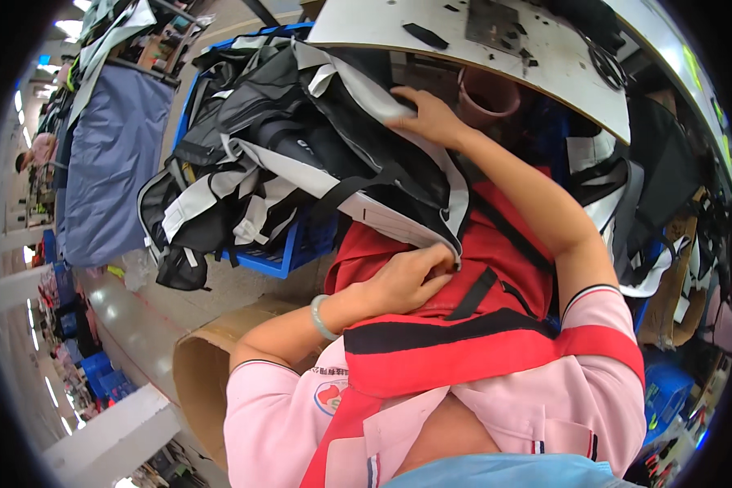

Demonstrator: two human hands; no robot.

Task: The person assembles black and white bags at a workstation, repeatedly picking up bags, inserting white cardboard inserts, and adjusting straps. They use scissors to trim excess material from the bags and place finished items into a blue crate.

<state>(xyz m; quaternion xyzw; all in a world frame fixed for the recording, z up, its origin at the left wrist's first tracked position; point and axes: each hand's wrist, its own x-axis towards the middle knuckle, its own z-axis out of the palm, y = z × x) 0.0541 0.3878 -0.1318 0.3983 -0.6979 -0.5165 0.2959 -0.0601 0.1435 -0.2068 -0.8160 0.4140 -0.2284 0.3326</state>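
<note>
An unfinished black bag with white-backed edges [362,211] lies over the side of a blue crate [289,252] and reaches onto my lap. My left hand [411,281], a pale bangle on its wrist, is closed on the bag's near corner; the fingertips are partly hidden. At the bag's far right edge, my right hand [431,118] rests on the pale backing with its fingers spread. Between the two hands the black inner side shows, with a black strap [358,189] lying across the white edge. My red apron [455,358] is beneath.
More black and white bag pieces [211,195] fill the crate. A white worktable [464,49] with black scraps stands ahead, a reddish bucket [488,96] under its edge. A cardboard box [199,382] stands at my left. Dark sewn pieces [626,187] hang at the right.
</note>
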